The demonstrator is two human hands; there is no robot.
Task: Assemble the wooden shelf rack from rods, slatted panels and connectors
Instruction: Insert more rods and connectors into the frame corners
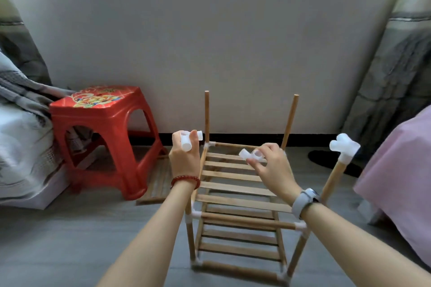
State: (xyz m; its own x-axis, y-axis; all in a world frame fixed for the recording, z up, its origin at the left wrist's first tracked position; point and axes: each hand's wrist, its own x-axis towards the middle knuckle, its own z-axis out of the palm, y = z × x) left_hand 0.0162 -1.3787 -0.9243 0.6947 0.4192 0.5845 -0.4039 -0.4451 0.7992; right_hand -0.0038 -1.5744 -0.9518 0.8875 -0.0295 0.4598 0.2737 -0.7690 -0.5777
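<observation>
A grey floor (70, 240) meets a pale wall, with a red plastic stool (102, 137) at left. The half-built wooden rack (235, 205) stands on the floor in front. Above it, the left hand (184, 156) pinches a white connector (190, 141) in curled fingers; the right hand (272, 168) pinches another connector (248, 154). A third connector (345, 147) caps the near-right rod (332, 182).

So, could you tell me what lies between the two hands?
In the head view, between the left hand and right hand lie the rack's upper slats.
</observation>
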